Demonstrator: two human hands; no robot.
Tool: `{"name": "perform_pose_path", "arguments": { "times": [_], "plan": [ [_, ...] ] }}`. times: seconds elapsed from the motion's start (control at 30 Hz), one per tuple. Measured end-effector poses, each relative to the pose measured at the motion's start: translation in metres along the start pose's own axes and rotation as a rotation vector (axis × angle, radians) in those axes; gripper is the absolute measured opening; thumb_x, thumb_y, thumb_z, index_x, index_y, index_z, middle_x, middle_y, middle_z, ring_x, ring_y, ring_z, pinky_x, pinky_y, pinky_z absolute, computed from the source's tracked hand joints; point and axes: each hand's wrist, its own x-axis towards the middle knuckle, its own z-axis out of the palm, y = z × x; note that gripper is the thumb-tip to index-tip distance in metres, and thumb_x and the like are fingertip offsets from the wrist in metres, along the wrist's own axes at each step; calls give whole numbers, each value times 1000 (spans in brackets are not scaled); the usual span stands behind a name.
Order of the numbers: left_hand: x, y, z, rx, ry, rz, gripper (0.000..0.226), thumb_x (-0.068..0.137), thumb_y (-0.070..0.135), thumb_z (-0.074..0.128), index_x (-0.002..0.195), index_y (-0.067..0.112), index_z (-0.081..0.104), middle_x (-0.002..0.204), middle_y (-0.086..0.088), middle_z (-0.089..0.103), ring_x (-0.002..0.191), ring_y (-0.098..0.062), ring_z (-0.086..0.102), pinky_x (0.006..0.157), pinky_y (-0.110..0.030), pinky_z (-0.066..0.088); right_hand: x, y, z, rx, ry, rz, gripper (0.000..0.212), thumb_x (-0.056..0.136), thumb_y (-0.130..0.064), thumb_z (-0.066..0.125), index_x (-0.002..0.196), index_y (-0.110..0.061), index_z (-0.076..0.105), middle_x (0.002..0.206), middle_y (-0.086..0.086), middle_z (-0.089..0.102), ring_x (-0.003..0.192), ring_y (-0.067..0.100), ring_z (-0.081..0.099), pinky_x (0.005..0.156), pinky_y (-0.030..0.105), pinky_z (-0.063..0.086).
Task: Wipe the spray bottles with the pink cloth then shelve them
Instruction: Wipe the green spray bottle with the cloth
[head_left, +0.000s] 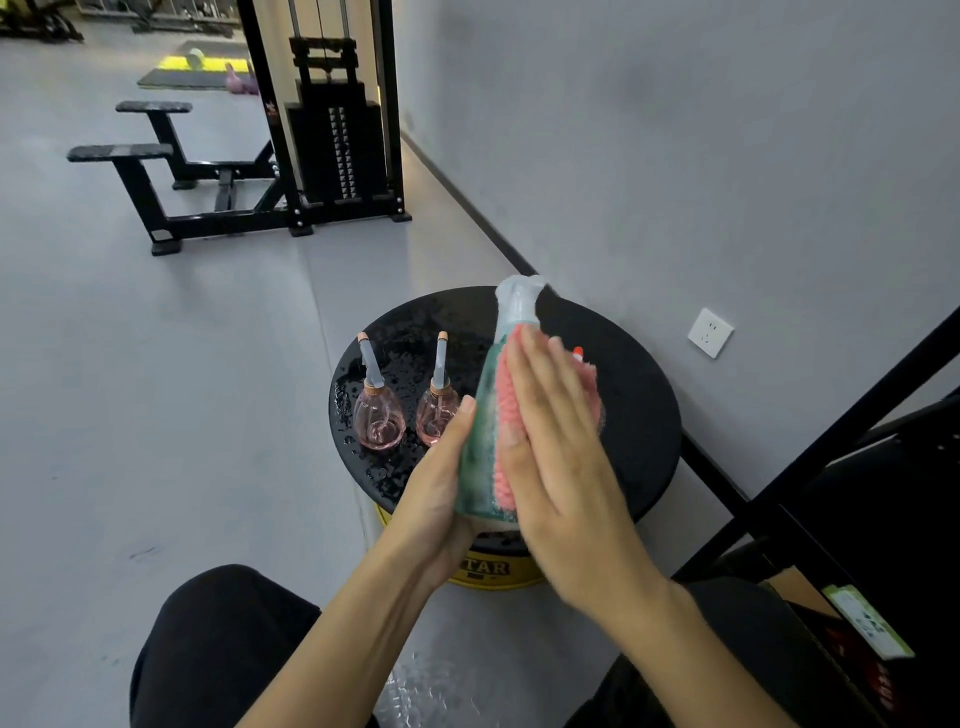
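Note:
A tall green spray bottle (483, 410) with a white nozzle is held tilted above a round black stool top (639, 395). My left hand (441, 483) grips its lower body from the left. My right hand (550, 441) lies flat against the bottle's right side, fingers straight, pressing the pink cloth (506, 410) onto it. Two small pink round bottles stand upright on the wet stool top: one at the left (378, 415), the other (435, 410) just beside my left fingers. A small red and white tip (577, 354) shows behind the cloth.
The stool has a yellow base (488, 569) and stands by a grey wall with a socket (709, 332). A black shelf frame (831, 441) with a cardboard box (841, 623) is at the right. A black weight machine (332, 135) stands far left. My knees are below.

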Motion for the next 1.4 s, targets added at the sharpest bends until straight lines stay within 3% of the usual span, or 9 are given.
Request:
{"name": "perform_pose_path", "arguments": {
  "times": [0.17,0.3,0.43,0.57,0.7,0.93,1.2,1.3,1.4],
  "plan": [
    [2,2,-5,-57,23,-9,43,91,47,45,103,18,76,98,-6,76,87,-14,74,69,-25,59,-29,-8,9,-5,-25,-26,55,103,-27,22,156,-17,12,165,-11,4,152,10,-2,122,48,14],
    [1,-1,-5,-43,-14,-62,51,99,49,37,87,26,81,89,-3,77,74,-14,74,54,-30,57,-3,-1,0,53,3,-16,53,105,-27,22,156,-16,15,165,-8,8,151,7,-1,124,36,6],
    [-1,-3,-4,-28,-10,-96,47,98,51,38,100,26,78,99,-6,76,81,-19,75,59,-36,59,17,3,-7,104,24,38,54,105,-27,25,157,-18,11,164,-12,5,149,-2,-5,124,29,3],
    [1,1,-7,-44,5,-63,47,93,53,43,98,21,78,95,-5,75,81,-16,73,63,-29,59,-10,-8,1,46,4,-8,53,105,-25,22,156,-16,11,165,-9,4,151,7,-3,124,39,8],
    [0,2,-6,-62,-8,-41,49,88,51,45,101,18,78,106,-8,76,96,-17,73,76,-26,59,-38,-15,8,11,-22,-42,56,102,-26,23,156,-16,13,165,-10,4,152,13,0,122,47,13],
    [-9,-1,-5,-7,-106,-88,52,83,58,40,109,25,72,95,-2,78,78,-14,75,53,-31,58,-2,-4,-10,160,-42,33,54,106,-26,26,156,-21,9,164,-17,3,150,0,-4,124,38,7],
    [-8,3,-8,11,-39,-81,54,85,55,45,118,21,70,121,-7,72,111,-17,68,82,-25,58,-38,-16,7,-15,-69,-29,58,101,-31,24,156,-20,10,164,-15,0,151,8,-6,122,47,9],
    [-8,-2,-9,24,-55,-96,50,88,56,42,111,27,76,116,-3,74,104,-14,71,78,-28,59,-25,-10,2,15,-69,-9,57,102,-32,23,156,-19,11,165,-13,2,151,7,-5,122,48,11],
    [-8,-3,-8,11,-71,-128,48,90,58,40,103,31,78,108,1,76,92,-12,73,63,-31,59,-8,-4,-5,40,-45,7,58,103,-34,21,156,-17,9,165,-10,2,151,6,-5,124,41,7]
  ]
}}
